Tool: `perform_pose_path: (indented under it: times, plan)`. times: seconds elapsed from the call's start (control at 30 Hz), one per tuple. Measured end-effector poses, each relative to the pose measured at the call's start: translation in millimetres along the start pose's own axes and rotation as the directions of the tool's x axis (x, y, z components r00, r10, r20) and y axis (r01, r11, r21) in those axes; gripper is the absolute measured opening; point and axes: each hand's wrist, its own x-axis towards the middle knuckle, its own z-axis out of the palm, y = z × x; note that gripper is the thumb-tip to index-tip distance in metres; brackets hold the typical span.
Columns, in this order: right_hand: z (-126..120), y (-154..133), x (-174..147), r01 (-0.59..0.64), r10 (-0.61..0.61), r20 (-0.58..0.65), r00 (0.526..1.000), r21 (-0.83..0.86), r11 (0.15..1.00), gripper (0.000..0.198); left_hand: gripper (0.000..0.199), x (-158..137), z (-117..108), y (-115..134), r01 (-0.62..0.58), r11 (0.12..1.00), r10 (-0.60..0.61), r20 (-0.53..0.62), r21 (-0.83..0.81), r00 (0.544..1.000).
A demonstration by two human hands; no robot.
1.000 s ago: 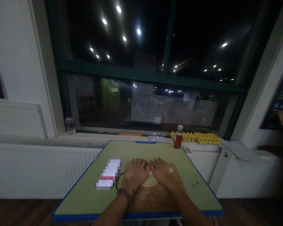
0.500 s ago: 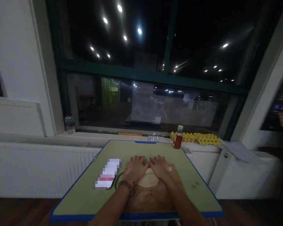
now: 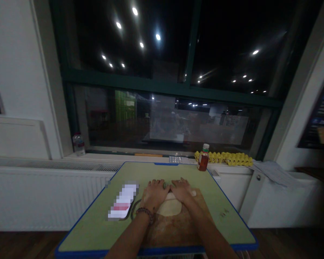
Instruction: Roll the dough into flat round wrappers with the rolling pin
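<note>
A flat, pale sheet of dough (image 3: pixel 170 208) lies on a brown wooden board (image 3: pixel 175 230). Across its far edge runs a pale rolling pin (image 3: pixel 172 196), mostly covered by my hands; one end shows past the right wrist. My left hand (image 3: pixel 157 194) rests palm down on the pin, fingers stretched forward, with a beaded bracelet at its wrist. Beside it, thumbs nearly meeting, my right hand (image 3: pixel 181 190) lies flat on the pin too, its fingers open. What is under both palms is hidden.
A phone (image 3: pixel 124 201) with a lit, blurred screen is left of the board on the green, blue-edged table (image 3: pixel 91 230). At the far right corner stands a bottle of red-brown liquid (image 3: pixel 203 160). Yellow egg trays (image 3: pixel 226 158) and a water bottle (image 3: pixel 79 144) line the sill.
Both hands stay flat on the rolling pin in almost the same place. The view has shifted very slightly; no other clear movement shows.
</note>
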Motion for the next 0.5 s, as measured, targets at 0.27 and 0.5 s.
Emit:
perform_pose_path:
  times: [0.27, 0.5]
  plan:
    - [2.9, -2.2, -31.5, -0.015, 0.015, -0.029, 0.999, 0.012, 1.000, 0.045, 0.032, -25.7, -1.5, 11.1, -0.080, 0.996, 0.078, -0.063, -0.030, 0.995]
    - [6.4, -0.1, -28.5, 0.009, -0.010, -0.043, 0.999, -0.018, 1.000, 0.045, 0.033, -22.3, -4.2, 12.8, -0.019, 0.997, 0.015, -0.056, -0.080, 0.998]
